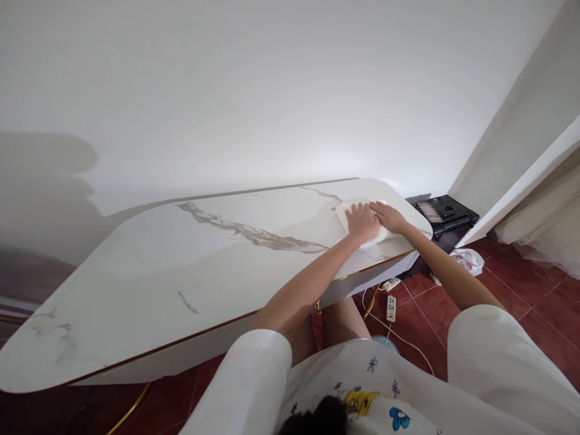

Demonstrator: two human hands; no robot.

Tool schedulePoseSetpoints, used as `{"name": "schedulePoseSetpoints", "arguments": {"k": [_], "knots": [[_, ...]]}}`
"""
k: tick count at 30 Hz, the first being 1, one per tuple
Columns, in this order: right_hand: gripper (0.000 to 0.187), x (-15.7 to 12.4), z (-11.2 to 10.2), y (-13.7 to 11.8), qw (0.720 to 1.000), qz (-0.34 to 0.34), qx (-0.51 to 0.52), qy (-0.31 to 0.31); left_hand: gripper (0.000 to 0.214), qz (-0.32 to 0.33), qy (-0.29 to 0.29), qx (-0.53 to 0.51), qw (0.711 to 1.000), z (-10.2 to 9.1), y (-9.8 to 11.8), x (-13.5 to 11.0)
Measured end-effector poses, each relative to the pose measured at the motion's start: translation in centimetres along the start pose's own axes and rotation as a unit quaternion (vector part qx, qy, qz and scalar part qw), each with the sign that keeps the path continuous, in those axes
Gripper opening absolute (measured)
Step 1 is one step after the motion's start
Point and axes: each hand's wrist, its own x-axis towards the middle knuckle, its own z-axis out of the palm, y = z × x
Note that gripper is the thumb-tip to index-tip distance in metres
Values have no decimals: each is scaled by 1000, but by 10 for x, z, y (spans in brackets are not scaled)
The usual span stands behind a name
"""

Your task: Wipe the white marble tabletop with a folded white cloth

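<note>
A white cloth [347, 212] lies on the far right end of a white marble-patterned tabletop [190, 266]. My left hand [362, 222] presses flat on the cloth, fingers stretched out and together. Beside it, my right hand [388, 216] also rests flat on the cloth, fingers pointing left. Both hands lie side by side, touching, close to the table's rounded right corner. Most of the cloth is hidden under the hands.
A white wall runs behind the table. A black case [446, 212] sits on the floor past the table's right end. White power strips [390, 307] with cables and a plastic bag [466, 261] lie on the red tiled floor. Gold table legs show below.
</note>
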Motion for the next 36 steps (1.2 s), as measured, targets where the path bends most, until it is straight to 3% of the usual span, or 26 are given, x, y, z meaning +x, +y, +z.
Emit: {"name": "schedulePoseSetpoints", "arguments": {"k": [8,15,24,36], "knots": [[54,-43,-4,1,999,-29,15,-4,65,-1,-24,-3,1000,0,22,-39],[53,-63,-15,12,998,-45,33,-6,67,3,-41,2,999,3,43,-48],[53,-50,-22,29,1000,-8,29,-3,66,18,-21,-25,999,10,51,-26],[55,9,-14,29,999,40,8,5,61,27,-14,-44,999,9,17,32]]}}
